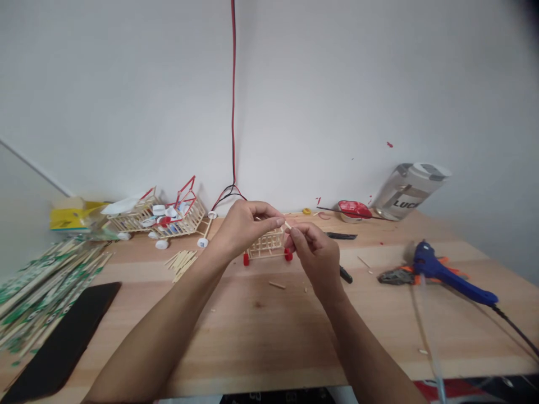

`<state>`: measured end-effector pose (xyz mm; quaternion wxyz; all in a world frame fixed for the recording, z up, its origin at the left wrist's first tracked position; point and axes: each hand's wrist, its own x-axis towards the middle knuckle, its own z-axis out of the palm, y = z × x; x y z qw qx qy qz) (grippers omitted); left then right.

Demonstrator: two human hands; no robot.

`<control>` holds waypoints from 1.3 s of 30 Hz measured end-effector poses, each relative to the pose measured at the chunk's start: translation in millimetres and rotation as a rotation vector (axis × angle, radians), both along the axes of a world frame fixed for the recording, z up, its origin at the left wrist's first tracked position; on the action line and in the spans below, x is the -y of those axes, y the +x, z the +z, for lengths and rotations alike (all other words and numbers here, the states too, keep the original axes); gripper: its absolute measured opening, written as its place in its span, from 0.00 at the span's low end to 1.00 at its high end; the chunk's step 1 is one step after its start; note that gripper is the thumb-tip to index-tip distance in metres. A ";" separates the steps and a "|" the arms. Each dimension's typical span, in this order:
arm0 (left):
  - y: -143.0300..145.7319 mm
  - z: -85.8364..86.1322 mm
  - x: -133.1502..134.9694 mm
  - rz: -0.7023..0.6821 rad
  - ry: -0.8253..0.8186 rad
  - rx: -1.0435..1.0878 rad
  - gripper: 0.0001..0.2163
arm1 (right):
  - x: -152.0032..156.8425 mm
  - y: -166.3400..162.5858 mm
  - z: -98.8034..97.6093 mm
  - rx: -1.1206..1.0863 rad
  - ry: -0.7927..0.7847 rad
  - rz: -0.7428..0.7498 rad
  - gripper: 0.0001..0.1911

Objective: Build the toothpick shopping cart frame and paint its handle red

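Note:
Just above a small cart built of wooden sticks, my two hands meet fingertip to fingertip. A short piece of wooden stick shows between them. My left hand is closed, thumb and forefinger pinched on one end of it. My right hand pinches the other end, its remaining fingers curled in. The cart stands on red wheels behind my hands, which partly hide it.
Stick carts loaded with bottle caps stand back left, near cut sticks. Wrapped chopsticks and a black phone-like slab lie left. Right are a blue glue gun, pliers, a red-stained tub and a tilted container.

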<state>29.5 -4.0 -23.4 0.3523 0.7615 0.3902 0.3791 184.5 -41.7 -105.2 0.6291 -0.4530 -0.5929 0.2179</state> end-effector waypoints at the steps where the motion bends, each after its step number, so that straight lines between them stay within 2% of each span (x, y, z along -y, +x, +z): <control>1: 0.3 1.2 1.4 0.009 0.021 -0.018 0.06 | 0.2 0.2 0.0 0.015 0.004 -0.003 0.09; 12: 0.5 4.8 4.4 -0.003 0.171 -0.120 0.04 | 2.3 1.1 -1.5 0.067 0.014 0.009 0.10; 23: -6.3 2.6 -2.3 -0.047 0.125 -0.131 0.05 | 2.6 2.6 0.1 0.043 -0.012 -0.009 0.10; 26: -6.3 3.6 -1.0 -0.031 0.147 -0.167 0.10 | 2.1 2.8 0.4 0.037 -0.021 -0.016 0.10; 28: -4.6 3.1 0.6 -0.021 0.204 -0.178 0.12 | 1.4 2.8 0.0 0.030 -0.032 -0.016 0.11; 36: 4.5 -3.6 6.8 0.046 0.581 -0.285 0.06 | 1.0 2.1 0.1 0.028 -0.053 -0.008 0.11; 39: 6.2 -4.4 8.3 0.066 0.653 -0.358 0.06 | 1.8 2.3 0.9 0.028 -0.049 -0.006 0.11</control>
